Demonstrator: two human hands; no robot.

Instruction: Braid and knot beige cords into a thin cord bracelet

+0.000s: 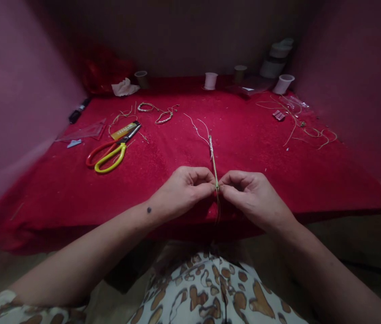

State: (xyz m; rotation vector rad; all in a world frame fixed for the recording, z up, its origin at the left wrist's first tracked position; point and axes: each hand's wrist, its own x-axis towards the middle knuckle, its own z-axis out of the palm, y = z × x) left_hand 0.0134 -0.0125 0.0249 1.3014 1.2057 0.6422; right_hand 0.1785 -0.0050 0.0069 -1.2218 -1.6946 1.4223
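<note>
A pale green and white cord bracelet (212,150) runs straight away from me over the red cloth, its far end braided or wrapped in white. Two loose thin white strands trail from that far end toward the upper left. At the near end, my left hand (192,184) pinches the cord from the left with thumb and forefinger. From the right, my right hand (242,186) pinches at the same spot, the fingertips almost meeting. Between them shows a small green knot (216,185). Thin cord ends hang below it toward the table's front edge.
Scissors (111,155) with red and yellow handles lie at left. Two small bracelets (165,118) rest behind them. Tangled cord (315,132) lies at right. Spools or cups (210,81), crumpled tissue (125,87) and a white bottle (276,58) stand along the back of the red-covered table (163,148).
</note>
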